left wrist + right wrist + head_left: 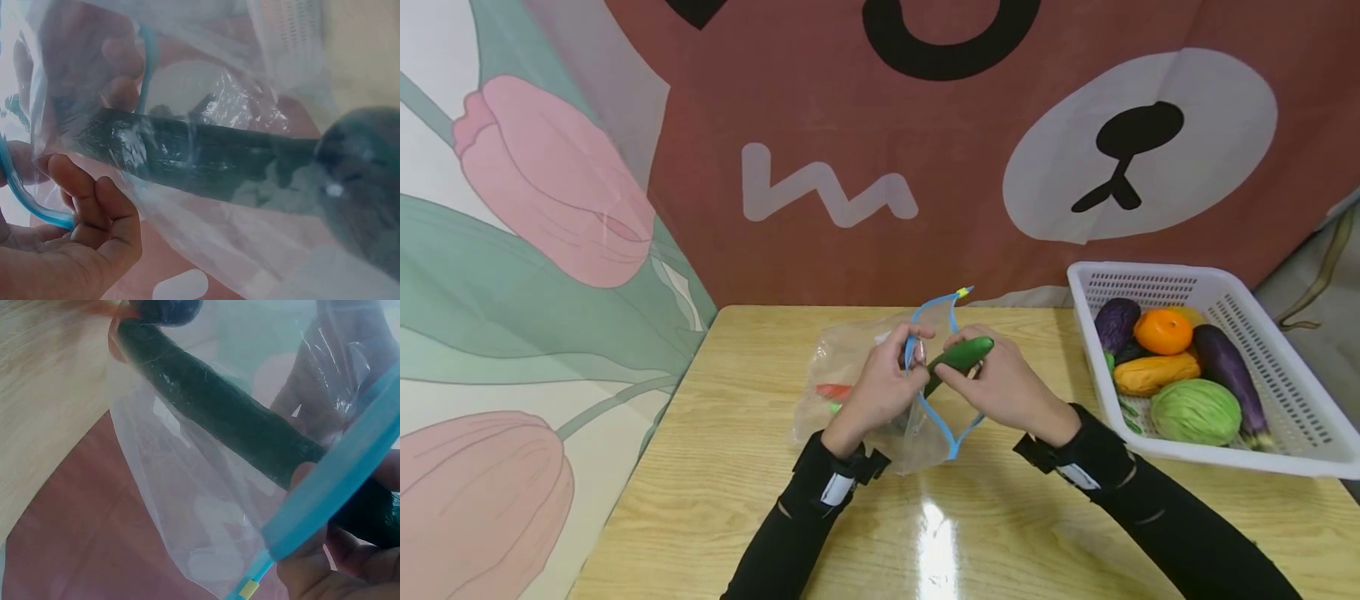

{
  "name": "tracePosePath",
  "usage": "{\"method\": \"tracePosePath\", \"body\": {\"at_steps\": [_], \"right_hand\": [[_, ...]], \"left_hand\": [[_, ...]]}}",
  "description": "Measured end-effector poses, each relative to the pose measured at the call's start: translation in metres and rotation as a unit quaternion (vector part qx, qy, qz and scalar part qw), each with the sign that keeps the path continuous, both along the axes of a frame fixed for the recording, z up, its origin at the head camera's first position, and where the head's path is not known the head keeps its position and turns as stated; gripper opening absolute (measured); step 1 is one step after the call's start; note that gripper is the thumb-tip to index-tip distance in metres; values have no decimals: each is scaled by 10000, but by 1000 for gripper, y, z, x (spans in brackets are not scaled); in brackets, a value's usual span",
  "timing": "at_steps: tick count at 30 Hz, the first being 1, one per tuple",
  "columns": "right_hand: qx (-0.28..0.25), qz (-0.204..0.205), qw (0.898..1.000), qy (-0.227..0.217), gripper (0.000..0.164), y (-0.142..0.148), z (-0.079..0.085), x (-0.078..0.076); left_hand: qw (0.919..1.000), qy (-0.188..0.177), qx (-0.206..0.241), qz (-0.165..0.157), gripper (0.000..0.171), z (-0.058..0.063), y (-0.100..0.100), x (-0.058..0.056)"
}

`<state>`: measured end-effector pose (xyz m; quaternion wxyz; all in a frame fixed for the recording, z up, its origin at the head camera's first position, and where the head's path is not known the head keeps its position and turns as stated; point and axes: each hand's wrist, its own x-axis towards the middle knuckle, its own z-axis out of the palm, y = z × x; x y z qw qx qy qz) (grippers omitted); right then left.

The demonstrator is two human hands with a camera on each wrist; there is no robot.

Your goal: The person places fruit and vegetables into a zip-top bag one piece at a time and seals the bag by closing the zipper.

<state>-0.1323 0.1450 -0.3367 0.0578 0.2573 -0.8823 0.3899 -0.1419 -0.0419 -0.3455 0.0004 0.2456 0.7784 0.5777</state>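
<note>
A clear zip bag (842,350) with a blue zip edge lies on the table, its mouth towards the right. My left hand (883,383) pinches the blue edge at the mouth. My right hand (1003,383) grips the near end of a green cucumber (966,354). In the right wrist view most of the cucumber (212,406) is inside the bag, slanting through the opening. A dark round item (362,181) sits by its far end in the left wrist view; its kind is unclear. Through the plastic shows something orange-red (832,390).
On the right of the wooden table (700,467) stands a white basket (1311,462). It holds eggplants (1228,367), a cabbage (1197,412), an orange (1163,332), a yellow-orange vegetable (1156,374) and green peppers. A printed cloth (820,258) hangs behind.
</note>
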Motion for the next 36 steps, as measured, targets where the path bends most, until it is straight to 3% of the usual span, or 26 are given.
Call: {"method": "tracePosePath", "body": {"at_steps": [5, 8, 11, 16, 21, 26, 30, 36], "right_hand": [[319, 270, 9991, -87, 23, -1, -2, 0], [175, 45, 9998, -130, 28, 0, 1, 2], [-139, -172, 9997, 115, 28, -2, 4, 3], [154, 284, 9981, 526, 22, -7, 2, -4], [423, 629, 9969, -216, 20, -4, 0, -7], [-84, 490, 9955, -802, 25, 0, 9, -7], [-42, 375, 9984, -410, 18, -2, 10, -7], [1005, 681, 9917, 432, 17, -8, 1, -9]], "left_hand": [[9999, 13, 37, 134, 40, -3, 2, -2], [9999, 32, 44, 131, 41, -3, 2, -2], [9999, 78, 113, 47, 40, -2, 2, -2], [9997, 88, 222, -102, 42, 1, 2, -2], [9998, 33, 112, -159, 43, 1, 1, 0], [9998, 42, 87, -163, 45, 3, 1, -1], [9998, 2, 128, -168, 44, 5, 0, 0], [9994, 92, 281, -202, 43, 9, 1, 4]]}}
